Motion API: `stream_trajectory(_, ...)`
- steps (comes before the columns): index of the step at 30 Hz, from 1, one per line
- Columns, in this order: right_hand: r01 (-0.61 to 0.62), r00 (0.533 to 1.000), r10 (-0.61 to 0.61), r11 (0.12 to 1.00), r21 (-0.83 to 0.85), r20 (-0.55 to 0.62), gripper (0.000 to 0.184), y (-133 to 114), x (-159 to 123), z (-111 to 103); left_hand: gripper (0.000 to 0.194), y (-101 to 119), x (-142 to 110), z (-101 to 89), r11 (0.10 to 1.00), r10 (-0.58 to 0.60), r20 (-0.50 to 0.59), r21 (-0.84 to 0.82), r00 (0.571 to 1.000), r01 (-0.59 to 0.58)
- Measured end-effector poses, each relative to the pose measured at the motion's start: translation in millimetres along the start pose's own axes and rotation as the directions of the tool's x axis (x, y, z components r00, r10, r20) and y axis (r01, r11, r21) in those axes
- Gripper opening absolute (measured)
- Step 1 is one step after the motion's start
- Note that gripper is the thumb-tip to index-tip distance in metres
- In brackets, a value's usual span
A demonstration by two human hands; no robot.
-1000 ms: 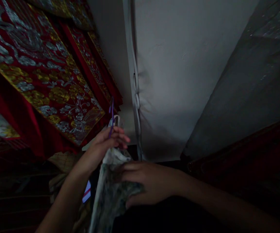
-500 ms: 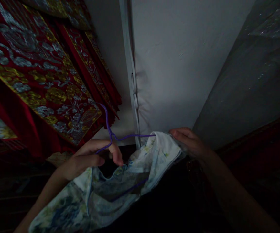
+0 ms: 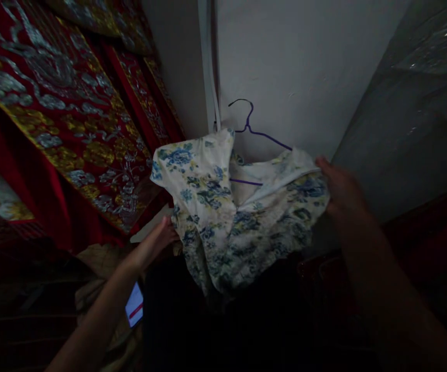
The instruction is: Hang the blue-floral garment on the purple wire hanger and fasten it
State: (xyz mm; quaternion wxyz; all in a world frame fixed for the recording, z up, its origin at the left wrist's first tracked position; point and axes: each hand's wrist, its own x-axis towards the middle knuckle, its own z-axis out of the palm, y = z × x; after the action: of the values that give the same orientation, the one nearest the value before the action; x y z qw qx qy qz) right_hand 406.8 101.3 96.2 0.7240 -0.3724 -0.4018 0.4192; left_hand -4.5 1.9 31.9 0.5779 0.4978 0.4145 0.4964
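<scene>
A white blouse with blue and yellow flowers [image 3: 211,201] is spread out in front of me on a purple wire hanger [image 3: 270,138]. The hanger's hook points up, against the pale wall behind, and its lower bar shows through the neckline. My left hand [image 3: 163,235] is closed at the blouse's left side, below the sleeve; its fingers are partly behind the cloth. At the opposite shoulder, my right hand [image 3: 339,186] grips the sleeve edge, with its fingers partly hidden and dim.
Red cloth hangings with gold and silver embroidery [image 3: 88,139] hang at the left. A lit phone [image 3: 134,305] lies on tan checked cloth [image 3: 103,258] at lower left. A white cord [image 3: 212,77] runs down the wall; clear plastic sheeting [image 3: 413,103] covers the right.
The blouse on its hanger has been lifted and opened out to face me. My left hand has gone from the hanger to the blouse's side; my right hand has moved outward and up.
</scene>
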Motion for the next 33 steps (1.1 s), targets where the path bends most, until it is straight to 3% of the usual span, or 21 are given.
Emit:
stream_trajectory(2,-0.082,0.997,0.082,0.996,0.035,0.011,0.023,-1.1,1.7,24.1,0.057,-16.0,4.9,10.6,0.993,0.114,-0.117,0.047,0.987,-0.110)
stream_trajectory(5,-0.079,0.991,0.074,0.996,0.040,0.111,0.025,-0.5,-6.6,45.5,0.054,-33.4,5.7,23.8,0.961,0.276,-0.311,0.095,0.910,-0.259)
stream_trajectory(7,-0.078,0.986,0.075,0.997,0.016,0.149,0.027,2.3,-15.4,44.1,0.053,-44.4,0.9,29.4,0.955,0.297,-0.388,0.139,0.872,-0.263)
stream_trajectory(11,-0.076,0.996,0.080,0.994,-0.074,0.051,0.032,13.1,-34.6,16.1,0.044,-72.5,-16.7,39.3,0.975,0.206,-0.435,0.170,0.876,-0.145)
stream_trajectory(13,0.071,0.993,-0.088,0.979,-0.192,-0.083,0.032,22.1,-52.0,2.4,0.044,-87.7,-24.3,45.7,0.984,0.175,-0.460,0.104,0.870,-0.143)
stream_trajectory(15,0.238,0.909,-0.344,0.892,-0.385,-0.234,0.038,35.9,-81.1,-3.0,0.045,-100.8,-29.2,53.1,0.986,0.156,-0.503,0.028,0.850,-0.164)
stream_trajectory(17,0.260,0.816,-0.470,0.818,-0.512,-0.337,0.051,56.3,-119.6,2.9,0.045,-109.6,-32.4,60.6,0.985,0.121,-0.525,-0.043,0.843,-0.168)
stream_trajectory(18,0.199,0.861,-0.386,0.856,-0.477,-0.333,0.045,68.6,-139.6,9.9,0.046,-112.1,-34.1,64.1,0.983,0.102,-0.524,-0.077,0.845,-0.167)
stream_trajectory(20,-0.006,0.991,-0.043,0.931,-0.365,-0.126,0.041,93.9,-173.0,28.7,0.046,-113.3,-38.7,69.6,0.978,0.072,-0.517,-0.133,0.853,-0.163)
stream_trajectory(21,-0.109,0.990,0.135,0.929,-0.354,0.048,0.049,105.0,-183.7,39.1,0.046,-112.4,-41.8,71.5,0.975,0.059,-0.512,-0.153,0.857,-0.158)
stream_trajectory(23,-0.224,0.932,0.309,0.901,-0.371,0.189,0.065,120.8,-190.1,58.1,0.043,-108.7,-49.2,73.4,0.975,0.049,-0.500,-0.164,0.865,-0.150)
stream_trajectory(26,-0.214,0.889,0.374,0.848,-0.484,0.263,0.070,129.7,-173.0,75.0,0.042,-102.2,-59.8,73.4,0.982,0.044,-0.463,-0.144,0.885,-0.124)
stream_trajectory(29,-0.202,0.867,0.411,0.806,-0.556,0.281,0.055,133.3,-158.9,76.0,0.042,-100.0,-64.0,73.4,0.989,0.076,-0.493,-0.073,0.867,-0.128)
stream_trajectory(31,-0.248,0.868,0.428,0.813,-0.527,0.251,0.043,136.9,-164.4,71.2,0.041,-102.4,-63.1,75.0,0.990,0.127,-0.558,0.026,0.820,-0.136)
stream_trajectory(33,-0.325,0.874,0.449,0.825,-0.461,0.187,0.035,140.0,-179.8,65.7,0.043,-108.0,-61.2,78.6,0.970,0.242,-0.663,0.171,0.709,-0.172)
